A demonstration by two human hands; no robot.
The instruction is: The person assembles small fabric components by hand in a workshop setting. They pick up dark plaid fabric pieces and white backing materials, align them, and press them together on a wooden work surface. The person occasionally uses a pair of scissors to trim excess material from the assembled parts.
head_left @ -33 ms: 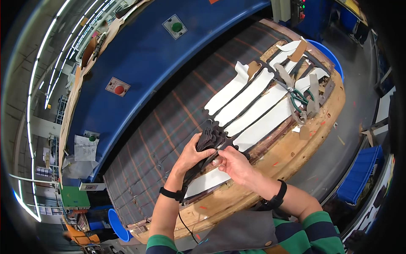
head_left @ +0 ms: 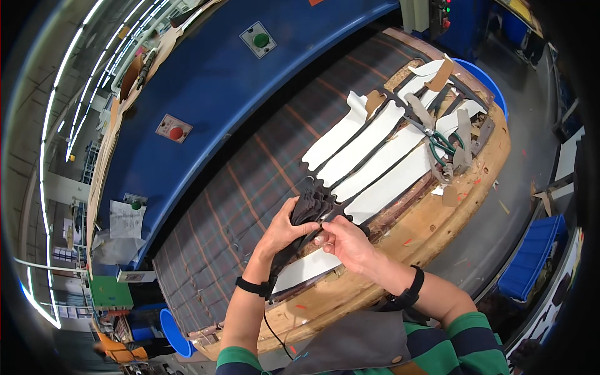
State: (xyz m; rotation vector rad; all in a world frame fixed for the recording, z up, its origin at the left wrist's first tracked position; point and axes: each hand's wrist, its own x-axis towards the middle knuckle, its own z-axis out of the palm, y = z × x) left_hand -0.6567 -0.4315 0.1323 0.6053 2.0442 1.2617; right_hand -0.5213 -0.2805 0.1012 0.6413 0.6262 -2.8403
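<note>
My left hand [head_left: 284, 228] is wrapped round a stack of dark, thin pieces with wavy cut ends [head_left: 312, 203], its thumb lying along the near side. Close beside that thumb, my right hand [head_left: 347, 244] has thumb and forefinger pinched together at the edge of the stack. Whatever sits between those fingertips is too small to make out. Beyond the hands, several long white strips [head_left: 369, 172] with dark edges lie side by side. Another white strip [head_left: 306, 272] lies under and near my wrists.
Green-handled cutters [head_left: 440, 147] lie among grey and brown scraps [head_left: 462, 156] at the right end of the worn wooden board [head_left: 450, 215]. Behind it stretches a dark plaid cloth surface [head_left: 237, 187] under a blue machine beam [head_left: 206, 94] with a green button [head_left: 261, 40] and a red button [head_left: 176, 133].
</note>
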